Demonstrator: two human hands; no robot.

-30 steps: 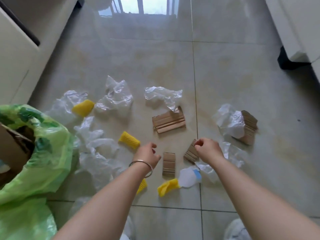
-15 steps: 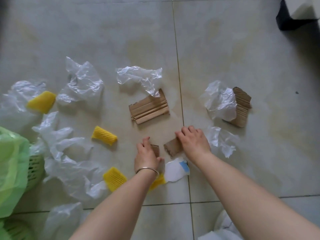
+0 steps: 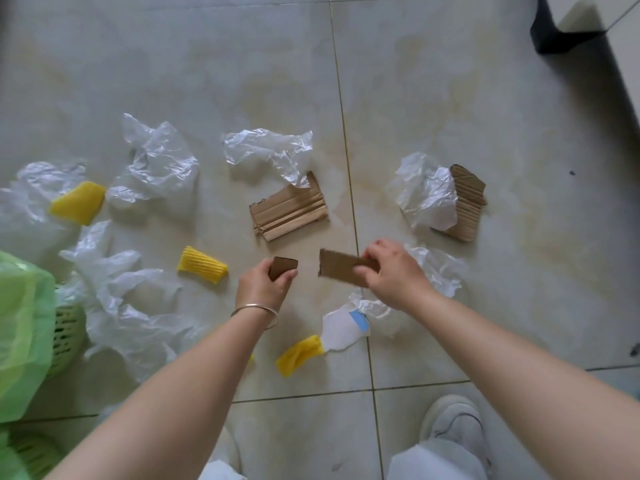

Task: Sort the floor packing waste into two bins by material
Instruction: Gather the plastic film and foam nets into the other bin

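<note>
My left hand (image 3: pixel 264 287) grips a small brown cardboard piece (image 3: pixel 282 266), lifted off the tiled floor. My right hand (image 3: pixel 393 275) pinches a longer cardboard strip (image 3: pixel 337 270) beside it. More cardboard lies ahead: a ridged piece (image 3: pixel 289 211) in the middle and another (image 3: pixel 467 202) at the right under white plastic (image 3: pixel 427 194). Crumpled clear plastic bags (image 3: pixel 159 164) (image 3: pixel 266 147) and yellow foam sleeves (image 3: pixel 202 265) (image 3: pixel 78 202) (image 3: pixel 299 353) are scattered around. A green basket lined with a green bag (image 3: pixel 24 341) stands at the left edge.
A white label with a blue patch (image 3: pixel 343 329) lies near my right forearm. My white shoe (image 3: pixel 452 422) stands at the bottom right. A black furniture foot (image 3: pixel 561 32) sits at the top right. Loose plastic sheeting (image 3: pixel 128 306) spreads next to the basket.
Both hands were pressed to the floor on the two cardboard pieces; now each has closed on its piece and raised it. The view has shifted slightly downward.
</note>
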